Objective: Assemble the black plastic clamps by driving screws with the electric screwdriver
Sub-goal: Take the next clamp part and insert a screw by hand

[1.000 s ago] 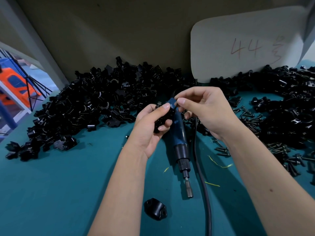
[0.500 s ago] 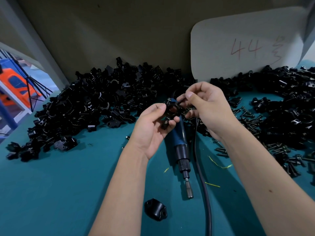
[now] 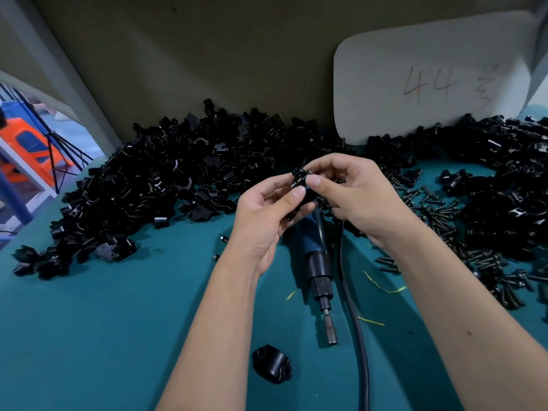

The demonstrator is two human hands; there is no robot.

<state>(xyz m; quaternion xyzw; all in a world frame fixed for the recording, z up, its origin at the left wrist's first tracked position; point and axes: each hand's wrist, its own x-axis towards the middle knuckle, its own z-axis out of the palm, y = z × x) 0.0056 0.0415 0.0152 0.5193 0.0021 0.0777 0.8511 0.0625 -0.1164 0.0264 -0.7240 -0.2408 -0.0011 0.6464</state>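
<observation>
Open teal tabletop (image 3: 89, 336) spreads across the near left, free for a hand to pass. A heap of black clamp parts (image 3: 142, 185) blocks the far left up to the wall (image 3: 207, 54). Another heap (image 3: 504, 179) and scattered screws (image 3: 444, 221) crowd the right. Down the middle lie the screwdriver (image 3: 318, 262) and its cable (image 3: 355, 321), close side by side. A lone clamp piece (image 3: 272, 363) sits near the front edge.

Left hand (image 3: 264, 221): bare, no glove, no ring; short trimmed nails.
Right hand (image 3: 353, 197): bare, no glove, no ring; short nails.
Forearms: bare to the frame's lower edge, no sleeves, no watch.
</observation>
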